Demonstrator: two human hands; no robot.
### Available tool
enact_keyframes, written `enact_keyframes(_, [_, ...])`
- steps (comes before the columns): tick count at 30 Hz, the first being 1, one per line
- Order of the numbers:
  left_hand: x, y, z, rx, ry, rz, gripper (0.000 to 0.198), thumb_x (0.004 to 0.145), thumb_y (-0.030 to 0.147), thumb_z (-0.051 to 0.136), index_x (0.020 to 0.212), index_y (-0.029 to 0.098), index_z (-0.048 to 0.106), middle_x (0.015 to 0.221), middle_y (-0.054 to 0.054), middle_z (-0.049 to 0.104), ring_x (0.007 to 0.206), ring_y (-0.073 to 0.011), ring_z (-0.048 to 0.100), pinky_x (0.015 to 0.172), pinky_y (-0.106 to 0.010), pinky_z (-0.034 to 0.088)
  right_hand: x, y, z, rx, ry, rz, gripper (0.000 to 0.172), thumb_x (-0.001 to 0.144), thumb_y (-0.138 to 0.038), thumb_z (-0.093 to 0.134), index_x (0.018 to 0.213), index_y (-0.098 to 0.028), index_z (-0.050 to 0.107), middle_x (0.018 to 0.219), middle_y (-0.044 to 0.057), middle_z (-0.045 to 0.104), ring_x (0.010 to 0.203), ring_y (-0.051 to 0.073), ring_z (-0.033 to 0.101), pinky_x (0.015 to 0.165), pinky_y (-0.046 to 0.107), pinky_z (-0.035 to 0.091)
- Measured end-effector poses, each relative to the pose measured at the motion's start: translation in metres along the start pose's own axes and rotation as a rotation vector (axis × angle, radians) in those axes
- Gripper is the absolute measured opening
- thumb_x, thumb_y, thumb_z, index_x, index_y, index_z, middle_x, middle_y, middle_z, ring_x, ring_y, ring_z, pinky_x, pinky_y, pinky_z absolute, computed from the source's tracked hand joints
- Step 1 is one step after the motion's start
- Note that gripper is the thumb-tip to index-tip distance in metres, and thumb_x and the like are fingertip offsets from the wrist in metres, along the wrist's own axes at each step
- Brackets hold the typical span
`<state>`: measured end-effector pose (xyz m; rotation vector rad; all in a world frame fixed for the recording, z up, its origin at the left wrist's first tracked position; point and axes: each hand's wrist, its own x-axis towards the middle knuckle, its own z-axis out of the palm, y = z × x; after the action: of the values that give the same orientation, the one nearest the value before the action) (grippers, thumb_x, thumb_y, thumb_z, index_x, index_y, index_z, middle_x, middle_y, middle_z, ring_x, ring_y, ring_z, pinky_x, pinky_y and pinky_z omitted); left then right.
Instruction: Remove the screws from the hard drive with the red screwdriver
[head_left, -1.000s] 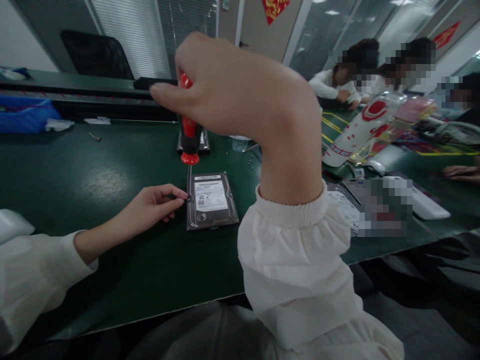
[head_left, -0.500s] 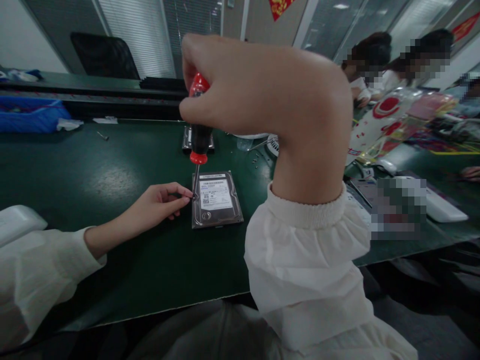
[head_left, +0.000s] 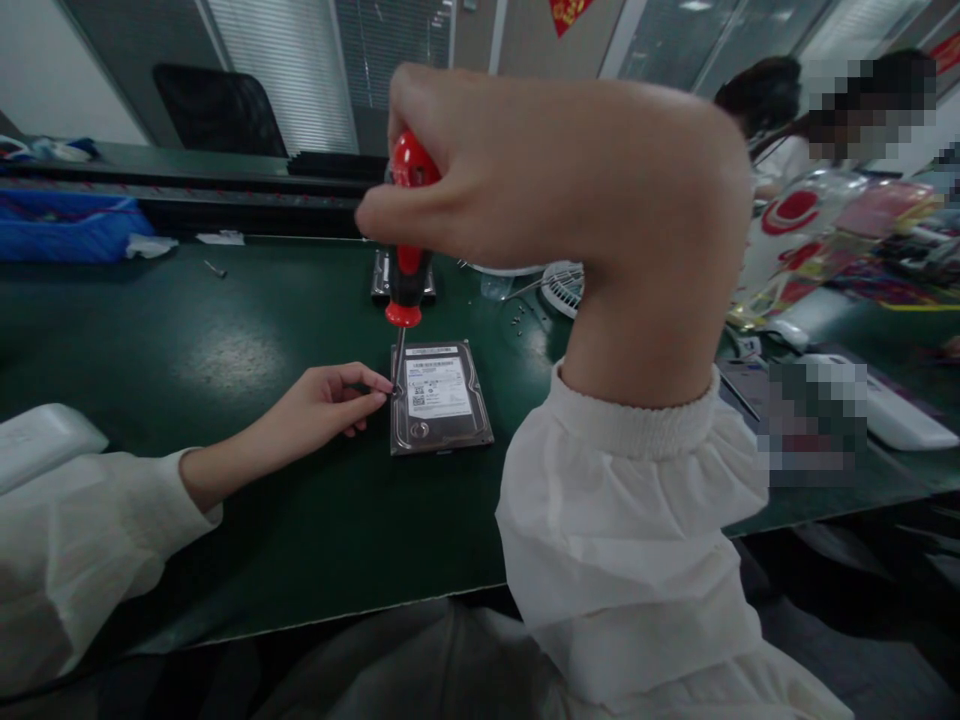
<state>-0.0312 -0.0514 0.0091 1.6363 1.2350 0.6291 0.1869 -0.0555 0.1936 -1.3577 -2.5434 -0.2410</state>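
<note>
A hard drive (head_left: 442,398) with a white label lies flat on the green table (head_left: 300,560). My right hand (head_left: 465,170) is wrapped round the handle of a red and black screwdriver (head_left: 405,285), held upright over the drive. The screwdriver's tip meets the drive's left edge. At that same edge my left hand (head_left: 337,400) has thumb and forefinger pinched together beside the tip; whatever they hold is too small to make out.
Behind the screwdriver lies another drive (head_left: 381,275). Loose screws (head_left: 517,320) and a white round fan-like object (head_left: 562,288) are farther back. A blue bin (head_left: 67,228) stands at the back left. People sit at the back right.
The whole view has shifted slightly, so things appear farther right. My right hand's grip on the screwdriver handle has turned a little. The left hand keeps its pinch at the drive's edge.
</note>
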Motion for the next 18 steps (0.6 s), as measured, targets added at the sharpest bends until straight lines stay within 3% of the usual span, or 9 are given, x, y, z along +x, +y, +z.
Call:
enact_keyframes(2, [-0.0003, 0.0007, 0.0001, 0.004, 0.001, -0.005, 0.035, 0.08, 0.048, 0.072, 0.098, 0.018, 0.067, 0.073, 0.003, 0.066, 0.055, -0.0084, 0.055, 0.05, -0.02, 0.046, 0.0008, -0.0003, 0.0, -0.027, 0.013, 0.008, 0.06, 0.094, -0.064, 0.035, 0.117, -0.016, 0.061, 0.122, 0.003, 0.068, 0.109, 0.023, 0.065, 0.093, 0.033, 0.046])
enact_keyframes(7, [0.0003, 0.0, 0.0006, -0.001, 0.006, -0.001, 0.036, 0.08, 0.048, 0.072, 0.098, 0.018, 0.067, 0.074, 0.003, 0.067, 0.056, -0.0086, 0.056, 0.051, -0.02, 0.047, -0.0006, -0.0018, -0.0009, -0.043, 0.016, -0.01, 0.048, 0.091, -0.053, 0.041, 0.115, -0.016, 0.059, 0.126, 0.003, 0.065, 0.111, 0.025, 0.064, 0.09, 0.033, 0.046])
enact_keyframes(12, [0.0009, -0.0015, 0.0009, -0.011, 0.018, 0.002, 0.038, 0.077, 0.049, 0.073, 0.097, 0.017, 0.067, 0.072, 0.003, 0.066, 0.054, -0.0082, 0.055, 0.05, -0.019, 0.046, -0.0008, -0.0076, -0.0042, -0.017, -0.028, -0.038, 0.057, 0.095, -0.067, 0.031, 0.109, -0.019, 0.058, 0.114, 0.002, 0.066, 0.103, 0.02, 0.064, 0.081, 0.028, 0.041])
enact_keyframes(16, [-0.0001, 0.0005, 0.0017, -0.014, 0.022, -0.008, 0.038, 0.075, 0.049, 0.074, 0.095, 0.017, 0.067, 0.07, 0.003, 0.066, 0.053, -0.0077, 0.054, 0.048, -0.019, 0.045, 0.0008, -0.0083, -0.0032, 0.033, 0.011, -0.041, 0.044, 0.098, -0.052, 0.035, 0.096, -0.016, 0.059, 0.109, 0.002, 0.066, 0.1, 0.015, 0.063, 0.083, 0.026, 0.041])
enact_keyframes(18, [-0.0005, 0.0021, 0.0021, -0.013, 0.025, -0.009, 0.038, 0.075, 0.049, 0.074, 0.095, 0.017, 0.067, 0.072, 0.003, 0.066, 0.054, -0.0078, 0.054, 0.049, -0.019, 0.045, 0.0006, -0.0073, -0.0026, 0.022, 0.02, -0.048, 0.037, 0.094, -0.047, 0.038, 0.099, -0.018, 0.061, 0.107, 0.0, 0.066, 0.094, 0.016, 0.062, 0.082, 0.028, 0.041])
